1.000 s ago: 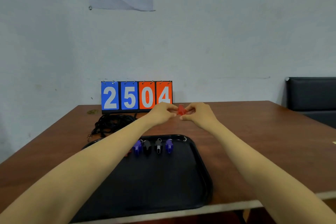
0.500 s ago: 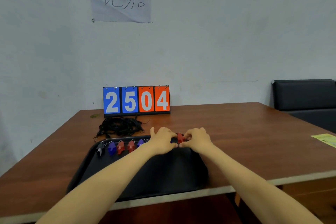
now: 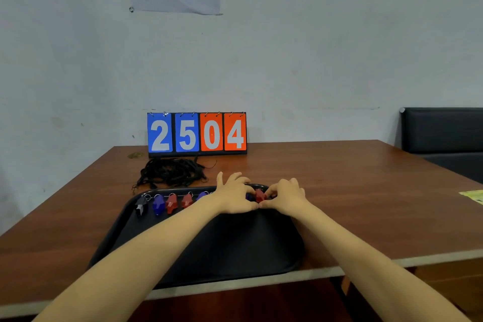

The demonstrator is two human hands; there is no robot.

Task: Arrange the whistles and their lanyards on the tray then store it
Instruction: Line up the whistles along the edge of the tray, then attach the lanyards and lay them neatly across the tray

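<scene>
Red whistle [image 3: 259, 195] half hidden, pinched between left hand [image 3: 235, 197] and right hand [image 3: 286, 197].

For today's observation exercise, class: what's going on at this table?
A person is lining whistles up along the far edge of a black tray. The left hand and right hand hold a red whistle at the row's right end. Other whistles already sit in line to its left. The black lanyards lie heaped on the table behind the tray.

Black tray [image 3: 222, 248], red whistle [image 3: 259, 195].
</scene>
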